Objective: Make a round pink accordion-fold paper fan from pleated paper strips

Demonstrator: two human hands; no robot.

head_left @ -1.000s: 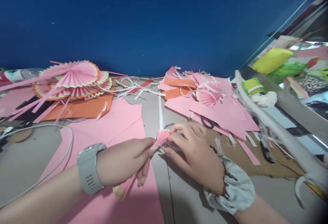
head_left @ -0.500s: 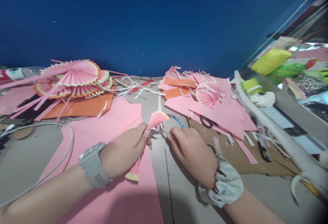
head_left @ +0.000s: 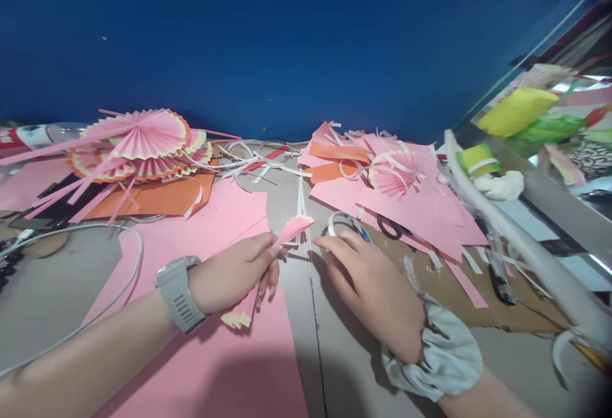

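Note:
My left hand [head_left: 239, 268] is closed around the middle of a pleated strip of pink paper [head_left: 295, 229] with pale yellow ends. One end fans out above the fingers, and the other hangs out below them. To its right, with a gap between, my right hand [head_left: 370, 278] curls its fingers on a roll of tape [head_left: 338, 219], a whitish ring with blue on its inner side. Part of the roll is hidden behind the fingers. Beneath my left hand lies a large pink paper sheet [head_left: 191, 367].
Finished pleated paper rosettes [head_left: 138, 134] are piled at the back left on orange paper [head_left: 148, 200]. Pink sheets [head_left: 406, 208] and scissors, with a dark handle [head_left: 389, 227], lie at the right on cardboard [head_left: 521, 309]. A white cable [head_left: 136, 265] loops at the left. Behind stands a blue wall [head_left: 287, 48].
My right hand has moved away to the right with the tape roll, whose ring now shows more. My left hand has shifted slightly, and the pleated paper's lower end has swung left.

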